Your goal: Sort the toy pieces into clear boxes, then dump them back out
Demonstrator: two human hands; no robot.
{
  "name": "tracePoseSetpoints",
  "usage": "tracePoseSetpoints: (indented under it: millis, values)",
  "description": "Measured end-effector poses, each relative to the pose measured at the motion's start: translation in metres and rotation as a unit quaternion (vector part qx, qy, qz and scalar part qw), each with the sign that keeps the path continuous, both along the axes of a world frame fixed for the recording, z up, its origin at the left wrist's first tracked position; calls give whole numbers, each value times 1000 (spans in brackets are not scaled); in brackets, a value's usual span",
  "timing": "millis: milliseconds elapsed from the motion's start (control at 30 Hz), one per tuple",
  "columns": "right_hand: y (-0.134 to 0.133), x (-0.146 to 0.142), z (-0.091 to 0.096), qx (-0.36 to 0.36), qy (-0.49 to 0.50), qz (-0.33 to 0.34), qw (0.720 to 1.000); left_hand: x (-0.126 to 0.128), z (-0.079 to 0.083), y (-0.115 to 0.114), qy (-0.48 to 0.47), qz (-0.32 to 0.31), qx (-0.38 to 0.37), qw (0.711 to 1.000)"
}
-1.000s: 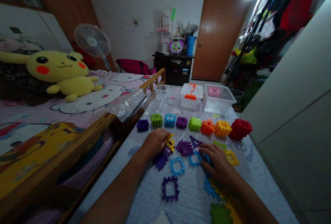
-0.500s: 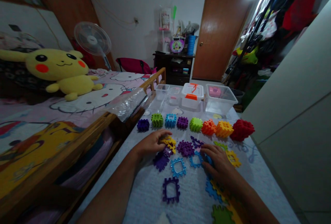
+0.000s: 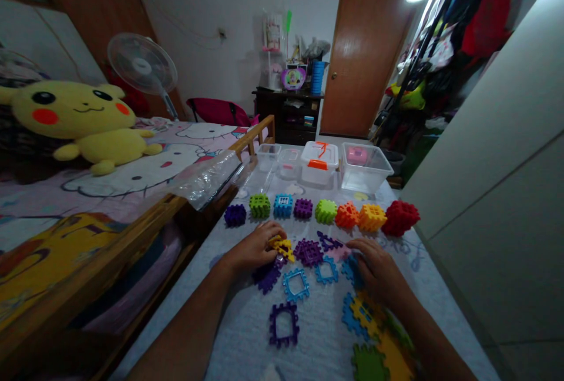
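Note:
My left hand [image 3: 254,246] is closed on a yellow toothed puzzle tile [image 3: 282,246] on the table. My right hand [image 3: 376,267] lies over the loose flat tiles at the right, its fingertips on a blue tile [image 3: 352,267]. Between the hands lie a purple tile [image 3: 308,251], a blue open frame [image 3: 295,285] and another blue frame [image 3: 326,271]. A dark purple frame [image 3: 283,324] lies nearer to me. Behind the tiles runs a row of assembled cubes, from a dark purple cube [image 3: 235,215] to a red cube [image 3: 400,218].
Clear plastic boxes [image 3: 365,167] and a white box with an orange latch [image 3: 319,162] stand at the table's far end. A bed with a wooden rail [image 3: 145,223] and a yellow plush toy [image 3: 77,120] borders the left. A white cupboard [image 3: 497,134] rises at the right.
The view has shifted slightly to the right. My right hand has slid a little forward over the tiles. My left hand keeps its hold on the yellow tile.

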State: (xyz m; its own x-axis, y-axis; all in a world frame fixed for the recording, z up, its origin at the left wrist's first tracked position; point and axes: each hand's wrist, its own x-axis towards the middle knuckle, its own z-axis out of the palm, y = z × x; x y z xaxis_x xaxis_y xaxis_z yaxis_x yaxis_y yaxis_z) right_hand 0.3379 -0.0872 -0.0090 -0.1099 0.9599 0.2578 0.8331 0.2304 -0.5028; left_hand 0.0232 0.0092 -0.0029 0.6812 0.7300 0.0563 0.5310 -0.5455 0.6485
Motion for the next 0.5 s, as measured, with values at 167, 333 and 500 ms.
tracePoseSetpoints:
  millis: [167, 333, 500]
  values:
    - [3, 49, 13, -35, 4, -118, 992, 4, -1, 0, 10, 1, 14, 1000]
    - [-3, 80, 11, -150, -42, -60, 986, 7, 1, -2, 1, 8, -1, 1000]
    - [-9, 77, 7, -195, -99, -41, 975, 4, -2, -2, -53, 13, -55, 997]
